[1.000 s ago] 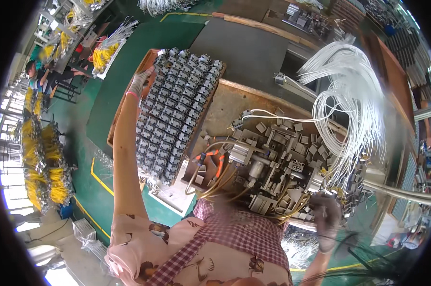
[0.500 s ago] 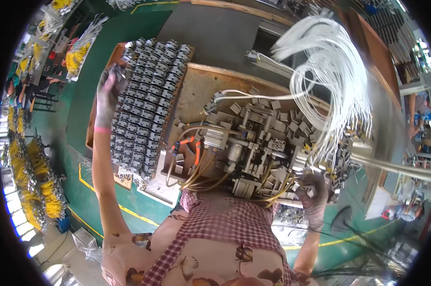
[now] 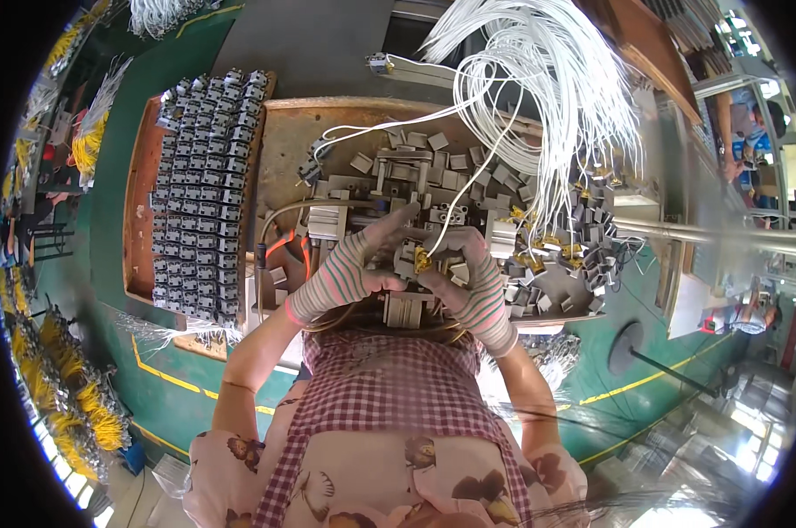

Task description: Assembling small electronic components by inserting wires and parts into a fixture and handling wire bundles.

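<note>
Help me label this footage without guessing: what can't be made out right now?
Head view: parts of the metal fixture, covered by the left hand and right hand.
Head view: whether fingertips grip the brass-coloured terminal, too small between the hands.
Head view: top of the white wire bundle, cut off by the upper edge.
Head view: pale clutter at lower right, too blurred to identify.

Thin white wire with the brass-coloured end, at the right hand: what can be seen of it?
The thin white wire looks plastic-coated; its near end carries a small, shiny, brass-coloured metal fitting. That fitting sits between the thumb and fingers of the gloved right hand, apparently held, right beside a small grey metal-looking block; whether those two touch is unclear. The wire curves gently away over loose grey metal pieces toward the large bundle of white wires, where its far end gets lost.
</note>
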The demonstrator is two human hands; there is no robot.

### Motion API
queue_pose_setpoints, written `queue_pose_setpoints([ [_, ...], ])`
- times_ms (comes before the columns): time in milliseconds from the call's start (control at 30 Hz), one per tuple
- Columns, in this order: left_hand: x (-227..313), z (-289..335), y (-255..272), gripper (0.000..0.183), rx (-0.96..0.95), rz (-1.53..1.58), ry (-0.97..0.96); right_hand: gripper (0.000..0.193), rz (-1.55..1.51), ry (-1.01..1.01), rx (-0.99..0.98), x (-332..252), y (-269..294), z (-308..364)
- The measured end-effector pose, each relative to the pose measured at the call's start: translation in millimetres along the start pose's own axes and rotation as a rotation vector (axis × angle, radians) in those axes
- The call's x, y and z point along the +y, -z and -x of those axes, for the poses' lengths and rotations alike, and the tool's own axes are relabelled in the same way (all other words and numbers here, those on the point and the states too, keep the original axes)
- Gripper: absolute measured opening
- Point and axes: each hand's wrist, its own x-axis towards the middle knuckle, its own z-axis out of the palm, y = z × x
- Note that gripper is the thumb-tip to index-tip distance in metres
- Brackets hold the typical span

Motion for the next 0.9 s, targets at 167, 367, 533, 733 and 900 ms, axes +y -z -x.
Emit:
queue_pose_setpoints([
  [167, -11, -4, 1, 0.109, -0.021, 0.052, -0.051, 0.036, 0.032, 0.035, 0.004, -3, 5, -4],
  [367, 6, -9, 1, 0.109, -0.016, 0.011, -0.102, 0.039, 0.003, 0.035, -0.014, -7, 4, -8],
  [533, 22, 0, -2, 0.105, -0.028, -0.562, -0.166, 0.043, 0.144, 0.139, 0.035, -7, 5, -14],
  [733, 25, 18, -1, 0.099, -0.006, -0.699, -0.166, 0.045, -0.073, 0.054, -0.067, -5, 2, -10],
  [900, 23, 27, -21, 0.089, 0.102, -0.544, -0.16, 0.038, -0.306, -0.045, -0.17, -5, 10, -15],
])
